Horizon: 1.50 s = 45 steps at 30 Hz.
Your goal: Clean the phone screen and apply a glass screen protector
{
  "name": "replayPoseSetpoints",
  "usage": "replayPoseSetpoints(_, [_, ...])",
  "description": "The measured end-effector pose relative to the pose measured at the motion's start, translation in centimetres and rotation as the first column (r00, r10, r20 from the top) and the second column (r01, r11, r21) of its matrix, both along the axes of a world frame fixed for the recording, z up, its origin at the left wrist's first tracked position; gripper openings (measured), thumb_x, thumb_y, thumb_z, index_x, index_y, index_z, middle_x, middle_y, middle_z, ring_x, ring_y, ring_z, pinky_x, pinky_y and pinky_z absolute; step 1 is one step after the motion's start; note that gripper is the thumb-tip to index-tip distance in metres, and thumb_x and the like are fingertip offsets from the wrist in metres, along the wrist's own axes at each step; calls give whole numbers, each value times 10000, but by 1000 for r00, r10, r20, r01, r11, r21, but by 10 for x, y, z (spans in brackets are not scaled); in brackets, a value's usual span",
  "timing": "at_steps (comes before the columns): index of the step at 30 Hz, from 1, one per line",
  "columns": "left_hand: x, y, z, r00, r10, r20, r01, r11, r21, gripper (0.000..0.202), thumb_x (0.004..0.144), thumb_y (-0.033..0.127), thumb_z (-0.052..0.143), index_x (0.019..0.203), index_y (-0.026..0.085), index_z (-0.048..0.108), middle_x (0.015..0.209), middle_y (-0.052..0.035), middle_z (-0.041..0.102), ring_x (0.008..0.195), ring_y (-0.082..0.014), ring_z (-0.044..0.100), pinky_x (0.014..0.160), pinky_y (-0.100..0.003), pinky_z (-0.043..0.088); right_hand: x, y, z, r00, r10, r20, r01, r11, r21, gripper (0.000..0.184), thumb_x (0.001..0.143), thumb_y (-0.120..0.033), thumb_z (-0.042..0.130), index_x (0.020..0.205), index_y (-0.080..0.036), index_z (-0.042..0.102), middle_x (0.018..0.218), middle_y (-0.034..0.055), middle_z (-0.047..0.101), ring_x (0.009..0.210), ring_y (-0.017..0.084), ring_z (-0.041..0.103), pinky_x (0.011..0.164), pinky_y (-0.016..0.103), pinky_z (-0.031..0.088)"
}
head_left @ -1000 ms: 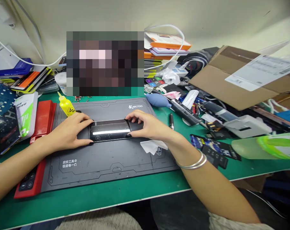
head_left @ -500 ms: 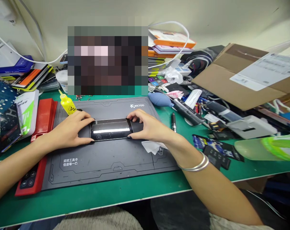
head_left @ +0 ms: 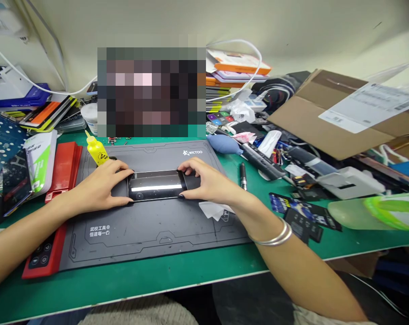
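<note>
A dark, glossy smartphone (head_left: 157, 184) lies sideways on the grey work mat (head_left: 133, 243), a bright reflection running along its glass. My left hand (head_left: 106, 185) grips its left end, thumb at the near corner and fingertips at the far one. At the opposite end my right hand (head_left: 207, 183) holds the corners the same way, between thumb and fingers. Beyond my left hand stands a yellow dropper bottle (head_left: 98, 150). A white tissue (head_left: 213, 210) lies below my right wrist.
A red device with buttons (head_left: 43, 250) borders the mat on the left. To the right are a blue air blower (head_left: 224, 144), a pen-like tool (head_left: 243, 176), phone batteries (head_left: 297, 225), a green-lidded container (head_left: 376, 212) and a cardboard box (head_left: 312, 108). A blurred block covers the back.
The whole view has shifted slightly, with the background sitting a little lower. Both hands keep their hold on the smartphone, which stays in place on the mat.
</note>
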<state>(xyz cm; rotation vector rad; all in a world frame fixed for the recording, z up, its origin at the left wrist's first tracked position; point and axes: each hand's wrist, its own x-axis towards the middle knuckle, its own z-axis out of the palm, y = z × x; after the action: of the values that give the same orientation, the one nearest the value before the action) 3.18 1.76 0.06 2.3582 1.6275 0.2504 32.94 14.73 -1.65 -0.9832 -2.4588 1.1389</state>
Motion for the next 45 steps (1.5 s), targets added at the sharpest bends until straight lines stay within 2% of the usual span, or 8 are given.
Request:
replayPoseSetpoints(14, [2,-3,1,1000,13,10,-13,1000,-15,570,909,522,596,1352,168,547,1292,-161,527,1184,-328,511,1059,-520,437,1,1,-2,1000,25,-2,-25,999,29,480,643,-265,771,1080,-224,576,1113,66,584,1040,237,599,937,404,522])
replayPoseSetpoints(22, [1,-2,1,999,16,47,-15,999,-29,567,906,565,606,1342,208,543,1285,-140,519,1185,-316,498,1060,-516,433,0,1,0,1000,28,-4,-27,999,27,469,640,-264,761,1070,-227,576,1102,63,580,1035,244,603,933,413,523])
replayPoseSetpoints(31, [3,-1,3,998,42,53,-39,998,-54,563,875,521,659,1307,174,557,1288,-144,530,1188,-323,503,1045,-512,432,-1,0,1,1000,18,3,-18,999,32,465,649,-262,742,1079,-225,571,1121,69,588,1029,239,600,911,401,522])
replayPoseSetpoints(45, [5,-5,0,998,39,48,-42,997,70,576,831,453,740,1285,143,565,1250,-157,549,1162,-334,529,1020,-494,431,0,-4,1,1000,4,-22,-4,1000,-6,496,652,-222,738,1075,-239,481,1119,67,597,1033,234,576,910,390,491])
